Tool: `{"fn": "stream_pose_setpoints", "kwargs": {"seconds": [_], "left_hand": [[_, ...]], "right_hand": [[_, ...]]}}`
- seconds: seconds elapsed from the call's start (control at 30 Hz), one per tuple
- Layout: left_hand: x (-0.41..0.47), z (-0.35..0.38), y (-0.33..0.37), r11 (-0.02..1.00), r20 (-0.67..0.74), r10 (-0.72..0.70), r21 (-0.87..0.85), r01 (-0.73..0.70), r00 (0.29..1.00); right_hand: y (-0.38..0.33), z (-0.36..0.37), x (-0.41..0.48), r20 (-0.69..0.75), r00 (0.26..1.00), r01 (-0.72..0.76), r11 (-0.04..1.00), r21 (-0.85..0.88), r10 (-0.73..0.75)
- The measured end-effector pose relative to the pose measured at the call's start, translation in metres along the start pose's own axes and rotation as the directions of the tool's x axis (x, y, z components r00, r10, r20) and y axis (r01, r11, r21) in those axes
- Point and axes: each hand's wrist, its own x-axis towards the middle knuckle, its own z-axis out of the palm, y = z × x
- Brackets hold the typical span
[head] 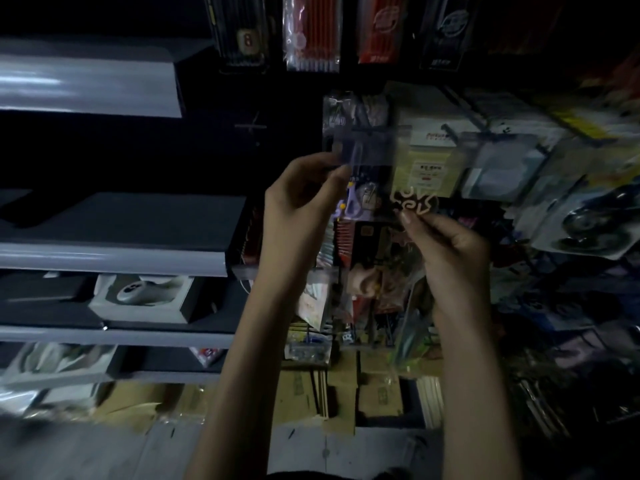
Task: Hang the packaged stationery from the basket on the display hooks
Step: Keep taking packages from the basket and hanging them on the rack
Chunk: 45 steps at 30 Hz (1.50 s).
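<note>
Pinching clear scissors packet (367, 150) in left grip (298, 199), right grip (450, 244) pinching pale lettered cutout (414, 204), hanging packs (429, 164) just behind.

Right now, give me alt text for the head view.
Two hands are raised in a dim shop: the left hand pinches a clear scissors pack, the right hand pinches a small cream cut-out. Above hang pen packs; grey shelves stand at left.
</note>
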Motion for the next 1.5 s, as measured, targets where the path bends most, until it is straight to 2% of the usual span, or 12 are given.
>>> {"fn": "stream_pose_setpoints", "kwargs": {"seconds": [0.23, 0.5, 0.87, 1.5], "left_hand": [[0.006, 0.001, 0.018, 0.989, 0.068, 0.125, -0.088, -0.119, 0.990], [0.010, 0.000, 0.029, 0.973, 0.140, 0.219, 0.044, -0.227, 0.966], [0.015, -0.011, 0.031, 0.945, 0.204, 0.231, 0.187, -0.269, 0.951], [0.015, -0.012, 0.027, 0.954, 0.185, 0.227, 0.156, -0.257, 0.956]], "right_hand": [[-0.010, 0.005, 0.010, 0.060, 0.994, 0.091, 0.996, -0.004, -0.090], [-0.020, 0.022, 0.024, 0.098, 0.975, 0.198, 0.980, 0.033, -0.200], [-0.024, 0.045, 0.040, 0.120, 0.959, 0.255, 0.966, 0.041, -0.258], [-0.010, 0.077, 0.071, -0.010, 0.979, 0.206, 0.978, 0.031, -0.206]]}}
